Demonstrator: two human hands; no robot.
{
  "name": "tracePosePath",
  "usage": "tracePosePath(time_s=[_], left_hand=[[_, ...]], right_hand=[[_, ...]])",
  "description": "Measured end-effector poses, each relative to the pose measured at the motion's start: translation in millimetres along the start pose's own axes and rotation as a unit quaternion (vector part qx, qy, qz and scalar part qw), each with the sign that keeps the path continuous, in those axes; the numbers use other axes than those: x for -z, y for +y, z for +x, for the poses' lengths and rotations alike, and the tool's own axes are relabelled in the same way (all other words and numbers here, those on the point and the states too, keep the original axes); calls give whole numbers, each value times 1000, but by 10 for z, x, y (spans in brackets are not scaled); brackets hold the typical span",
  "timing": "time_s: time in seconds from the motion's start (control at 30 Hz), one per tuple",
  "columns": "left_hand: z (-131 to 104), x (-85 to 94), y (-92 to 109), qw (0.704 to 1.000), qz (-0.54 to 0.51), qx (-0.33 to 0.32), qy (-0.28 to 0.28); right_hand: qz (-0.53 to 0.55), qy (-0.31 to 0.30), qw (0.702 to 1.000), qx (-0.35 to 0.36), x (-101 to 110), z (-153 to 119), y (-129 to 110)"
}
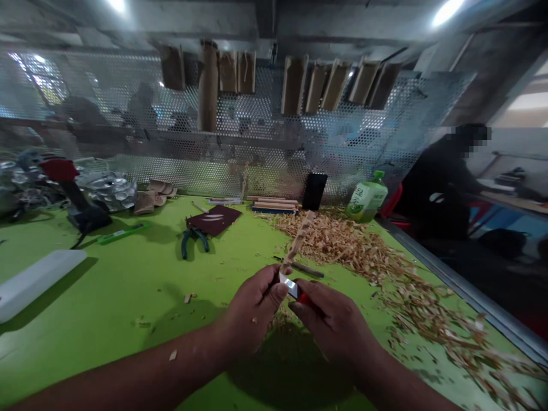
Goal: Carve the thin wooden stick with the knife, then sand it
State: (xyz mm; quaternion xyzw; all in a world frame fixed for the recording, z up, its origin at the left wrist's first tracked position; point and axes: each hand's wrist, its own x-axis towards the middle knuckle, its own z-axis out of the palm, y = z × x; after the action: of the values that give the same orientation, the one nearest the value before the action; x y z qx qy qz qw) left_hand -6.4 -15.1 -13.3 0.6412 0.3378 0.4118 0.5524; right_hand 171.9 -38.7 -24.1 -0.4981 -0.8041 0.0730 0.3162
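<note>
My left hand (257,302) is closed around the near end of a carved wooden stick (298,240), which slants up and away with a wavy, notched shape. In my right hand (334,314) is a carving knife (291,285) with a short bright blade and a red handle mostly covered by the fingers. The blade lies at the lower end of the stick, close beside my left thumb. Just behind the stick, a thin tool with a brownish handle (309,270) rests on the green table (205,308). Small wood chips stick to my left wrist and forearm.
Wood shavings (355,245) spread over the right side. Pliers (194,241), dark sandpaper (220,220), a green cutter (124,233) and a white block (40,279) lie left. A phone (314,191) and a green bottle (367,197) stand behind. A person (440,182) sits at right.
</note>
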Motion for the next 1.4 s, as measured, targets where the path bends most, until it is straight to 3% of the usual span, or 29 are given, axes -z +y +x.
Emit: tracePosePath(time_s=[0.23,0.5,0.8,0.93,1.17,1.4], left_hand=[[-3,0,25,1000,8,-2,2],[-28,-37,46,999,-16,25,23],[-4,7,25,1000,-22,7,-12],[-7,0,31,1000,-5,8,-2],[-19,-14,-1,998,52,-7,30],[-19,11,20,996,66,-60,0]], right_hand=[[-17,7,1000,-6,3,16,-6],[-84,66,993,45,-1,-1,-3],[43,-14,999,-15,-15,5,6],[9,-6,1000,-2,4,18,-6],[-85,62,993,46,10,-3,-5],[-2,5,1000,0,-17,1,6]])
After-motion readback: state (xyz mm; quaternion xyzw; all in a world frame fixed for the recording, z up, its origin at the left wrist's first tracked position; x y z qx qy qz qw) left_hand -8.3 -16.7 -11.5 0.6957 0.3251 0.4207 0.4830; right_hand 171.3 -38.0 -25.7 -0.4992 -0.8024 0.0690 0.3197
